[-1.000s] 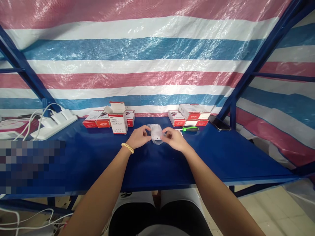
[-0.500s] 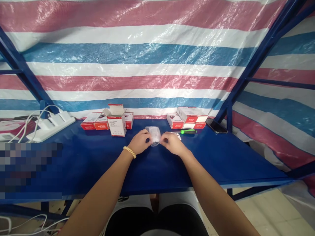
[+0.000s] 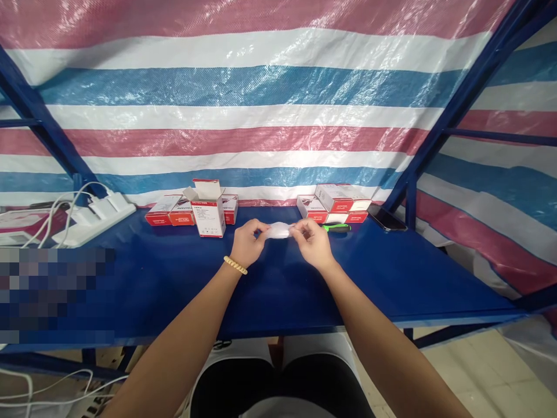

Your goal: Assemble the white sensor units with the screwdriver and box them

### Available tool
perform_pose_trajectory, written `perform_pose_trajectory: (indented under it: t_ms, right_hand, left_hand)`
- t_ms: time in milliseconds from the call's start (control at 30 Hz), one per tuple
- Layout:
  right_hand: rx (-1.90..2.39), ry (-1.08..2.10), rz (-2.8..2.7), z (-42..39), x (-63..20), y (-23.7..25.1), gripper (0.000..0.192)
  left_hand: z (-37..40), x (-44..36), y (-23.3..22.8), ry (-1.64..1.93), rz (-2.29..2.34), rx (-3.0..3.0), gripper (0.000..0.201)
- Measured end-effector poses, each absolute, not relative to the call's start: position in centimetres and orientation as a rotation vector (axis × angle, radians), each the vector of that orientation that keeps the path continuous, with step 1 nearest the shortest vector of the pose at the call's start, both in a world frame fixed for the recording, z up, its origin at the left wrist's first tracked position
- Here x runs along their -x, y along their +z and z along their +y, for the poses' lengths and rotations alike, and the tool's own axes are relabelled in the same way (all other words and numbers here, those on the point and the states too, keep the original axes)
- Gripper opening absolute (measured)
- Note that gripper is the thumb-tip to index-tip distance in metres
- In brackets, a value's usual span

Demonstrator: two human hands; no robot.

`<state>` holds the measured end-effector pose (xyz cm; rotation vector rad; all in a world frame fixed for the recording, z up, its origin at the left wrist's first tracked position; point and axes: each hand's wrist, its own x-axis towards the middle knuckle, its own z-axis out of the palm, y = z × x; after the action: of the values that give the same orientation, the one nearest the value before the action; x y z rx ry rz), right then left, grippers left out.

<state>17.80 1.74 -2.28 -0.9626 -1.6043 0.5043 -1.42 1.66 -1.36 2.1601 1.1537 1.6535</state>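
Note:
A white device in a clear plastic bag (image 3: pixel 279 230) is held up between my two hands over the blue table (image 3: pixel 278 296). My left hand (image 3: pixel 249 242) pinches the bag's left edge with thumb and fingers. At its right edge, my right hand (image 3: pixel 312 241) grips the bag the same way. The device's details are hidden by the plastic and by the tilt. Behind and to the left stands an upright white and red detector box (image 3: pixel 209 217), its top flaps raised. A green and black screwdriver (image 3: pixel 338 228) lies just beyond my right hand, partly covered by it.
Red and white boxes (image 3: pixel 169 210) lie behind the open one, and more boxes (image 3: pixel 337 199) are stacked at the back right. A black phone (image 3: pixel 387 218) rests near the right frame post. A white power strip (image 3: pixel 98 217) with plugs and cables occupies the back left.
The bagged device has tipped from showing its broad face to nearly edge-on. Both hands have turned with it, still gripping its sides. The view has shifted slightly.

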Motion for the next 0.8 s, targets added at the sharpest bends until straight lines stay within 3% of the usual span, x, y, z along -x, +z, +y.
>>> perform_pose_trajectory:
  t_ms: [67,167,200,367,800]
  right_hand:
    - [0.968,0.554,-1.632,1.6,-17.8,-2.2,0.03]
    - [0.967,0.605,-1.777,1.3,-17.8,-1.8,0.061]
    - [0.969,0.591,-1.824,1.2,-17.8,-1.7,0.062]
    - [0.947,0.412,-1.824,1.0,-17.7,-1.4,0.018]
    - [1.001,0.282,-1.749,0.8,-17.5,-1.2,0.02]
  left_hand:
    - [1.6,1.4,-1.3,1.642,1.214,-2.154,0.004]
    - [1.5,1.5,-1.1,1.596,1.3,-2.136,0.016]
    - [1.5,1.5,-1.0,1.578,1.323,-2.137,0.016]
    - [1.4,1.6,-0.7,1.519,1.282,-2.155,0.017]
    - [1.5,1.3,-0.8,1.669,1.169,-1.98,0.013]
